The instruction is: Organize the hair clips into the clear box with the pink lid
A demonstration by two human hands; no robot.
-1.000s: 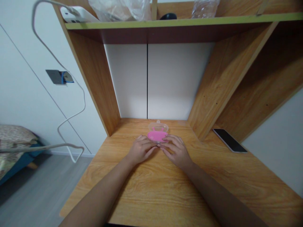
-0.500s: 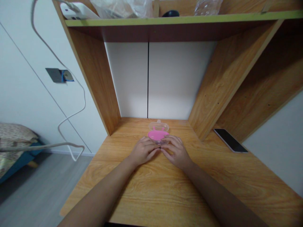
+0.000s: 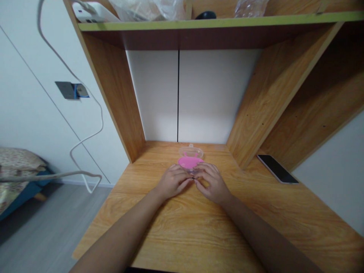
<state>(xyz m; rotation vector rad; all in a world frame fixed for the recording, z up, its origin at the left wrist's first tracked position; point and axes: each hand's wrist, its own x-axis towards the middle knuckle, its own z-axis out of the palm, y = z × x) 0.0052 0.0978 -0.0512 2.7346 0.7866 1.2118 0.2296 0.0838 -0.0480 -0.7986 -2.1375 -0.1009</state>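
At the pink-and-clear case [image 3: 190, 162], we curl left hand [image 3: 173, 181] and right hand [image 3: 212, 183] together — presumably for steadiness; grip unclear.

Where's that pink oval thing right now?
In the head view, slightly right of centre, the pink oval thing is by the left hand and right hand, before a clear plastic piece.

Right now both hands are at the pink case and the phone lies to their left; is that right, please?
Not quite: the head view shows the phone to their right; left hand and right hand are at the pink case.
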